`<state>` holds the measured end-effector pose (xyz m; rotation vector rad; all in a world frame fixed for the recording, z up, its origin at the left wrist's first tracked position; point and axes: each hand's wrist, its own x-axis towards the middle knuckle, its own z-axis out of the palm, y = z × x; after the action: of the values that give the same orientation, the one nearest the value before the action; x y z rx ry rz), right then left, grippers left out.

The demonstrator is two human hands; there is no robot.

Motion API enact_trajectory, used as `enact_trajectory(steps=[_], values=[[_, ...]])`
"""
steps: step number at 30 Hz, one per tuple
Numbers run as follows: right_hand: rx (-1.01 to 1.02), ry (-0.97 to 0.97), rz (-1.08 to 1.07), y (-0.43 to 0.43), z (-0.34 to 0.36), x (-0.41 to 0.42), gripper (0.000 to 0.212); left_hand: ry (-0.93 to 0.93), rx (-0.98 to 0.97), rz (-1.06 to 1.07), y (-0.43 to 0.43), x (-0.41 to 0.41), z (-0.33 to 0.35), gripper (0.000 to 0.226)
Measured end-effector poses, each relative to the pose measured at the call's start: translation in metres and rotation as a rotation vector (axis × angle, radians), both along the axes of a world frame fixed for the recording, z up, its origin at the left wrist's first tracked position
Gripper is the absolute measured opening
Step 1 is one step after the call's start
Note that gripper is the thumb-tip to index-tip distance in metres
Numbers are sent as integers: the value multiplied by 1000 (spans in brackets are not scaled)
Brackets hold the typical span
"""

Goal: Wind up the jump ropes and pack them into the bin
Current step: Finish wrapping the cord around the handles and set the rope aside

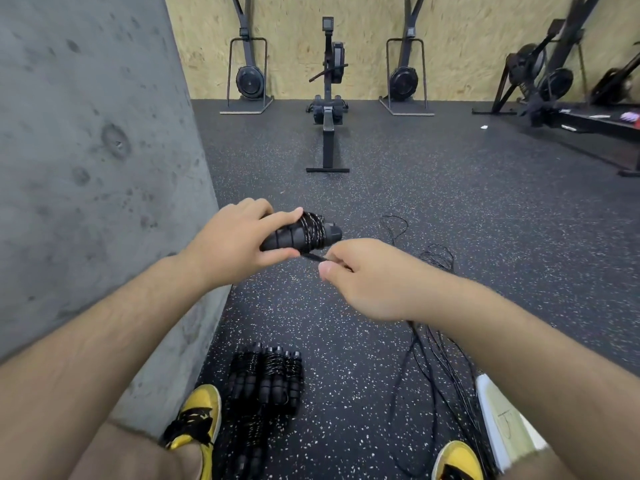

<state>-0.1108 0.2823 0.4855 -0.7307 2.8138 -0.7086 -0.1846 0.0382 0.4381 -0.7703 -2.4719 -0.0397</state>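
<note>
My left hand (239, 239) grips a pair of black jump-rope handles (313, 233) held level in front of me, with speckled cord wound round them near the right end. My right hand (367, 278) pinches the loose end of that cord (315, 257) just below the handles. Several wound jump ropes (268, 377) lie in a pile on the floor between my feet. Loose black ropes (433, 341) trail over the floor on the right. A pale bin (502, 417) shows at the lower right, partly hidden by my right forearm.
A grey concrete wall (86, 150) stands close on my left. Rowing and ski machines (327, 98) line the wooden back wall, with more equipment (554, 84) at the far right. My yellow shoes (197, 417) rest on the speckled rubber floor.
</note>
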Motion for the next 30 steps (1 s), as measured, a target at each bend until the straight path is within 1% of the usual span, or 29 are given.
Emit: enact_trajectory(steps=[4,6,8,10,12,16,17,19,21,24,27,29,30], values=[[229,356,42,7,14,0,25,-21,-46,-74,8,6,1,71],[287,510,60,11,19,-6,24,-40,-75,-130,16,12,2,68],[262,603,78,18,22,-17,24,-57,-90,-207,23,20,3,61],[193,622,100,27,23,-30,20,-76,-70,-278,31,28,3,57],[99,571,129,35,19,-42,15,-106,-11,-312,36,35,7,60],[-194,378,172,44,10,-58,12,-170,107,-374,40,52,20,65],[-254,330,170,45,9,-60,12,-200,151,-380,43,57,23,63],[-352,210,164,46,5,-62,11,-278,301,-340,47,70,28,60],[-448,81,159,46,2,-63,12,-294,384,-323,52,78,34,57],[-608,-85,160,43,-5,-61,15,-258,342,-388,55,81,39,53],[-723,-234,144,39,-16,-54,18,-232,312,-406,52,79,37,58],[-737,-276,155,39,-22,-48,16,-233,307,-398,48,77,33,60],[-685,-268,137,38,-24,-46,16,-229,314,-388,47,76,32,61]])
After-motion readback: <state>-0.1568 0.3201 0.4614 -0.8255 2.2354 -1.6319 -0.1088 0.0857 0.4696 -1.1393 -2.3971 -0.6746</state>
